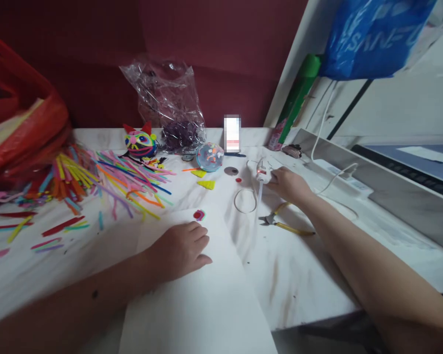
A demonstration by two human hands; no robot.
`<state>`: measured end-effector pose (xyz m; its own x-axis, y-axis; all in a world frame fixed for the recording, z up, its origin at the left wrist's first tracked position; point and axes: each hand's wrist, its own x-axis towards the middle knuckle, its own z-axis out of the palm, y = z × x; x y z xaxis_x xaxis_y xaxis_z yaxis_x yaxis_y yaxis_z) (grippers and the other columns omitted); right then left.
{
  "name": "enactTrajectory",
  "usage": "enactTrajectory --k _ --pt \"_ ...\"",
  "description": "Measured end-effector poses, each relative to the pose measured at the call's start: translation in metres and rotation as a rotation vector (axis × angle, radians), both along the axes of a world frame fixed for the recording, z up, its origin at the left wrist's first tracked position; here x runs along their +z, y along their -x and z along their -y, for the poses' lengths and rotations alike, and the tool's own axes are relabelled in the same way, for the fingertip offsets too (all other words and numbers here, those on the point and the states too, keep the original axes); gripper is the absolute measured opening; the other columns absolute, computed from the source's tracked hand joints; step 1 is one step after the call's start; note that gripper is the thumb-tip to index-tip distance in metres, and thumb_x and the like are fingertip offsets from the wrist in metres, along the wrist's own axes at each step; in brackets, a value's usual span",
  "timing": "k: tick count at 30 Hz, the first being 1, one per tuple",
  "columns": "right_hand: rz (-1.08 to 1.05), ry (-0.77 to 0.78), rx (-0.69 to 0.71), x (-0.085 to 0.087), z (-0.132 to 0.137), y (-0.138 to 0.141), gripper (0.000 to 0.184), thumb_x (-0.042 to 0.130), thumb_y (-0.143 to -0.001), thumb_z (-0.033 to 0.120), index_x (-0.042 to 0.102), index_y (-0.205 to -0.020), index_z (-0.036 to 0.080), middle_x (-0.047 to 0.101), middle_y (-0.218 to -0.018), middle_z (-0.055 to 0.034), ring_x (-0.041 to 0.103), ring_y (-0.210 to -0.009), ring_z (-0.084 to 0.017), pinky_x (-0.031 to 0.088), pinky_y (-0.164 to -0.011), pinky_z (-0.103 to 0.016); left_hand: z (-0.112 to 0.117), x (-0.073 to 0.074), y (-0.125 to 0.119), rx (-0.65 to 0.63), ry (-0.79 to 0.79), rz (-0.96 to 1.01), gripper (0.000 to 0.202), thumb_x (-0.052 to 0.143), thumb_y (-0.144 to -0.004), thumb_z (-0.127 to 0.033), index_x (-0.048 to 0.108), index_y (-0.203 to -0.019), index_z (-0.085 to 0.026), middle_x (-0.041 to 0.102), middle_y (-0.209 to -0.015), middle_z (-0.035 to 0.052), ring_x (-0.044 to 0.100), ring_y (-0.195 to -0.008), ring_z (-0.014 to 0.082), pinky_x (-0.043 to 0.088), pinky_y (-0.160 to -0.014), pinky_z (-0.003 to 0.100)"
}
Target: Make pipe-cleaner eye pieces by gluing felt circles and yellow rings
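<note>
White glue gun (265, 176): It is at the fingers of the right hand (290, 183), with its body just to the left of them.
Gun's look: It is pale, with a small red light (259, 172) glowing on it and a long, cloudy glue stick (260, 189) poking out toward the near side.
Right fingers: They are bent together and closed on the gun; the tips are partly hidden.
Left hand (182, 248): It lies palm down on white paper (195, 305), fingers a bit curled and close together, thumb apart, holding nothing I can see.
Round dot (199, 215): It sits just past the left fingers, near the paper's far edge, red in the middle with pink and green around it.
Pliers (276, 223): They lie open, nearer than the right fingers, with yellow handles.
Cord (244, 212): It loops left of the right fingers.
Fuzzy sticks (121, 177): They lie beyond the left fingers, off to the left, in many colours.
</note>
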<state>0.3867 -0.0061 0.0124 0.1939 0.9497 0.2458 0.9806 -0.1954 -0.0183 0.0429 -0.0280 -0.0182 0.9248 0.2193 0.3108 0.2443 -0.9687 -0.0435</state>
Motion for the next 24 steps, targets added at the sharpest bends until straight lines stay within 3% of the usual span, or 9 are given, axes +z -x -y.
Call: enactTrajectory --k 5,7,9,11,13,16,19,24 --pt "0.07 0.242 -0.07 -0.016 -0.008 -0.007 0.033 0.05 -0.083 0.041 0.065 -0.092 0.014 0.064 -0.1 -0.0157 0.061 -0.081 -0.025 0.037 -0.059 -0.03 0.003 -0.002 0.001 0.016 0.034 0.046 0.015 0.056 -0.086 -0.029 0.053 -0.091 -0.015 0.061 -0.098 0.009 0.059 -0.092 0.0209 0.048 -0.079 0.031" --pt "0.08 0.234 -0.07 -0.011 -0.005 -0.008 0.035 0.052 -0.081 0.043 0.066 -0.096 0.015 0.065 -0.099 -0.0154 0.061 -0.085 -0.027 0.039 -0.063 -0.033 0.003 -0.004 0.001 0.071 0.111 0.124 0.01 0.054 -0.086 -0.024 0.052 -0.09 -0.016 0.06 -0.098 0.0086 0.059 -0.091 0.019 0.049 -0.077 0.028" --pt "0.107 0.106 -0.032 -0.002 0.002 -0.002 0.034 0.055 -0.08 0.041 0.067 -0.098 0.015 0.066 -0.097 -0.016 0.059 -0.089 -0.03 0.041 -0.07 -0.037 0.0 -0.006 -0.001 0.147 0.227 0.229 0.001 0.051 -0.085 -0.018 0.05 -0.085 -0.017 0.058 -0.092 0.0069 0.059 -0.087 0.0165 0.048 -0.075 0.026" --pt "0.068 -0.091 0.119 0.005 0.011 0.016 0.027 0.053 -0.084 0.033 0.068 -0.092 0.012 0.067 -0.091 -0.0167 0.059 -0.087 -0.028 0.041 -0.075 -0.039 -0.004 -0.008 -0.003 0.207 0.338 0.34 0.008 0.048 -0.083 -0.012 0.047 -0.078 -0.017 0.055 -0.084 0.0045 0.058 -0.081 0.0142 0.048 -0.074 0.025" --pt "-0.123 -0.259 0.452 0.005 0.022 0.047 0.022 0.047 -0.087 0.023 0.067 -0.085 0.014 0.067 -0.083 -0.0127 0.059 -0.078 -0.021 0.044 -0.073 -0.034 -0.009 -0.01 -0.004 0.23 0.402 0.406 0.013 0.047 -0.08 -0.007 0.045 -0.073 -0.018 0.053 -0.082 0.0032 0.056 -0.078 0.013 0.047 -0.072 0.024" --pt "-0.294 -0.269 0.932 -0.01 0.038 0.101 0.02 0.046 -0.09 0.023 0.065 -0.096 0.017 0.068 -0.089 -0.009 0.059 -0.081 -0.018 0.045 -0.077 -0.032 -0.014 -0.013 -0.003 0.209 0.428 0.406 0.016 0.046 -0.076 -0.003 0.044 -0.071 -0.018 0.052 -0.082 0.0026 0.055 -0.079 0.0129 0.045 -0.072 0.024" --pt "-0.218 -0.175 1.02 -0.033 0.047 0.138 0.022 0.049 -0.091 0.025 0.062 -0.107 0.017 0.066 -0.087 -0.0101 0.056 -0.082 -0.02 0.043 -0.075 -0.034 -0.014 -0.013 -0.003 0.204 0.424 0.404 0.016 0.045 -0.075 -0.003 0.042 -0.069 -0.018 0.051 -0.08 0.0021 0.054 -0.077 0.0128 0.044 -0.071 0.024" --pt "-0.192 -0.116 1.007 -0.048 0.043 0.141 0.022 0.05 -0.091 0.022 0.066 -0.078 0.016 0.06 -0.072 -0.0064 0.054 -0.073 -0.016 0.04 -0.071 -0.03 -0.013 -0.012 -0.004 0.257 0.365 0.434 0.016 0.042 -0.073 -0.002 0.042 -0.07 -0.018 0.049 -0.077 0.0018 0.052 -0.073 0.0127 0.043 -0.067 0.023"
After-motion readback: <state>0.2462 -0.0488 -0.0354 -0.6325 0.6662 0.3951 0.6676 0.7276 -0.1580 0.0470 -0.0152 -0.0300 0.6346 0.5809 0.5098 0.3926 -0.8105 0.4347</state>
